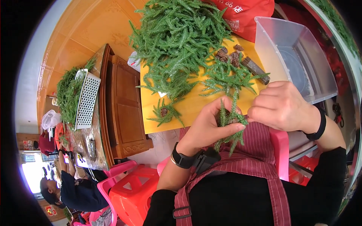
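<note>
My left hand [205,130] is closed around a green artificial pine sprig [234,141], its thumb pressed across the middle. Something brown shows among the needles by the thumb, too small to tell apart. My right hand [281,107] is curled in a pinch at the sprig's right side; its fingertips are partly hidden. Just beyond, leafy pine sprigs [232,75] lie at the yellow table's [151,127] near edge. Brown pine cones [234,58] sit behind them, beside a bundle of thin dark sticks [257,70]. A small sprig with a pine cone in it [164,112] rests to the left.
A large heap of green sprigs [181,37] covers the table's far side. Right of it stand a red bag [245,19] and a clear plastic bin [298,60]. At far left, a person [81,194] works at another table with a white perforated basket [87,101]. Red stools [135,192] stand between.
</note>
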`<state>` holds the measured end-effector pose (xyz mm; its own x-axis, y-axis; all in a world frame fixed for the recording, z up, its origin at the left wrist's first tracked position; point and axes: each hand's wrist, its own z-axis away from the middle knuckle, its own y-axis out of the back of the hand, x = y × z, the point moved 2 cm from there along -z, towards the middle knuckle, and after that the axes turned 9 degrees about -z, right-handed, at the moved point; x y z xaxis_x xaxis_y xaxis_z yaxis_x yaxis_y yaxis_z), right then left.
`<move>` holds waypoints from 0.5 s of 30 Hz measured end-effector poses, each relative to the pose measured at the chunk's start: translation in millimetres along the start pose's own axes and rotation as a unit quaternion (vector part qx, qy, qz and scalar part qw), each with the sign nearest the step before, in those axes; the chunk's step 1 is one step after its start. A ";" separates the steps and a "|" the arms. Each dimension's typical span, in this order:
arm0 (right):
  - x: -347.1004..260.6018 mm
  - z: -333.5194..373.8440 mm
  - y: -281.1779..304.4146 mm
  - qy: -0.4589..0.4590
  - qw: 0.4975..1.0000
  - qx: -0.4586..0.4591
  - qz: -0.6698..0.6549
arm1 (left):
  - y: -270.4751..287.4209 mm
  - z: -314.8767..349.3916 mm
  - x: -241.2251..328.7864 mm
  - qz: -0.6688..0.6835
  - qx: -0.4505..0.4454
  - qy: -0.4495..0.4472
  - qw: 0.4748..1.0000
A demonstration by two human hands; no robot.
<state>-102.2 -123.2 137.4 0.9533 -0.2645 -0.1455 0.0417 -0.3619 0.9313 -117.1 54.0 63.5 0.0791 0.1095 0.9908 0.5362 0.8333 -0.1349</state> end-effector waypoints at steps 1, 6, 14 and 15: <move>1.5 -1.3 -0.6 -0.042 0.998 0.010 -0.041 | 0.2 -0.2 0.1 -0.003 0.029 -0.019 0.999; 8.8 6.3 -11.7 -0.261 0.913 0.039 -0.310 | -7.6 -1.3 8.7 -0.384 0.127 -0.271 0.874; 3.8 2.3 1.8 -0.109 0.990 0.042 -0.079 | -0.2 0.5 4.3 -0.065 0.053 -0.076 0.994; 4.4 1.7 2.4 -0.109 0.990 0.042 -0.079 | 0.0 0.5 5.6 -0.047 0.028 -0.067 0.996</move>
<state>-98.4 -126.8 138.4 0.8498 -0.3814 -0.3637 0.1509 -0.4852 0.8613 -117.1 54.9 69.0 -0.0846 0.0973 0.9917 0.4876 0.8720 -0.0440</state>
